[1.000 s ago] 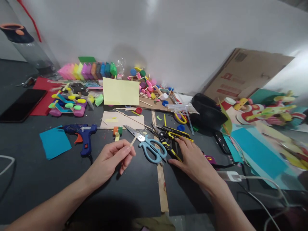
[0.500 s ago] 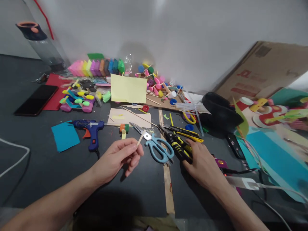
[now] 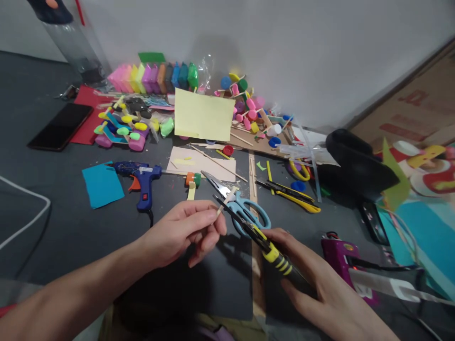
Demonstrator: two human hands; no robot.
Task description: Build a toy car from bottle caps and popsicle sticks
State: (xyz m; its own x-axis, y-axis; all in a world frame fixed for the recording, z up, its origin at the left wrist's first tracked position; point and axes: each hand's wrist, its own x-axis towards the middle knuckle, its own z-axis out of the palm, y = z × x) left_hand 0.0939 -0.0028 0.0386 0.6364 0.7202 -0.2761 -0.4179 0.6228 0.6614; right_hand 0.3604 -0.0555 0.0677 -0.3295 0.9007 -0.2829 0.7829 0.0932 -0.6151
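My left hand [image 3: 195, 227] pinches a short wooden stick [image 3: 226, 200] between thumb and forefinger, its free end pointing up and right. My right hand [image 3: 313, 279] is wrapped round black and yellow pliers [image 3: 275, 258], whose dark jaws reach to the stick beside my left fingertips. I cannot tell whether the jaws touch the stick. Under the pliers on the table lie light blue scissors [image 3: 245, 210], partly covered. A small orange and green piece with a pale yellow strip [image 3: 192, 183] is just beyond my left hand.
A blue glue gun [image 3: 142, 182] lies left of my hands near a blue paper square [image 3: 102, 183]. Yellow cutters [image 3: 291, 195] lie to the right. Behind are a yellow note [image 3: 204, 115], colourful clay packs [image 3: 152, 78] and small models [image 3: 122, 130]. A purple power block [image 3: 337, 258] with cables stands at right.
My right hand has lifted the pliers off the table and brought their jaws up to the stick. My left hand still pinches the stick. The view has shifted a little.
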